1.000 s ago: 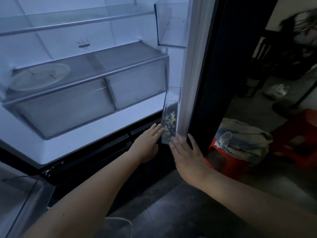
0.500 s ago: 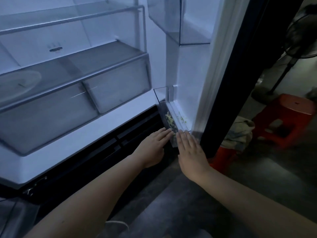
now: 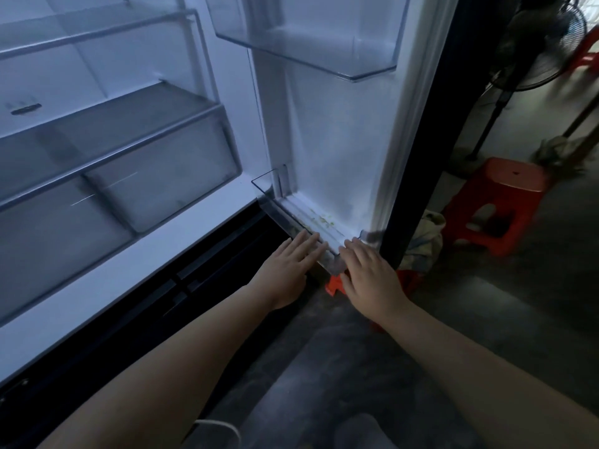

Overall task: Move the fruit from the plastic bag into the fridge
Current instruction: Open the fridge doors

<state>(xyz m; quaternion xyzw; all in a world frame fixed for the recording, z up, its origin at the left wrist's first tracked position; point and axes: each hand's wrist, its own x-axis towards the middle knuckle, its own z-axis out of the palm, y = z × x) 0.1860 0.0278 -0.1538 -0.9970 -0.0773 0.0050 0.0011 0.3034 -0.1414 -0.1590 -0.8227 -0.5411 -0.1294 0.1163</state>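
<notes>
1 open fridge [image 3: 129, 270]. 2 hands: left hand [image 3: 288, 270], right hand [image 3: 369, 273]. 2 clear door bins: upper door bin [image 3: 308, 43], lower door bin [image 3: 291, 218]. 2 drawers: left drawer [image 3: 58, 247], right drawer [image 3: 168, 176]. 2 glass shelves: upper shelf [image 3: 97, 34], lower shelf [image 3: 107, 134]. 1 fan [image 3: 531, 59]. 1 red stool [image 3: 499, 196] in full, 1 second red stool [image 3: 334, 285] mostly hidden. 1 cloth bundle [image 3: 428, 241].

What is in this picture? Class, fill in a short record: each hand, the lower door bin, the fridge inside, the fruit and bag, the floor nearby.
Left hand: flat, fingers straight, on the front of the lower door bin
Right hand: flat, fingers straight, at the same bin's near corner
Bin contents: small green scraps
Fridge inside: lit, two drawers shut
Fruit and bag: not in view
Floor: red stool beside the door
</notes>
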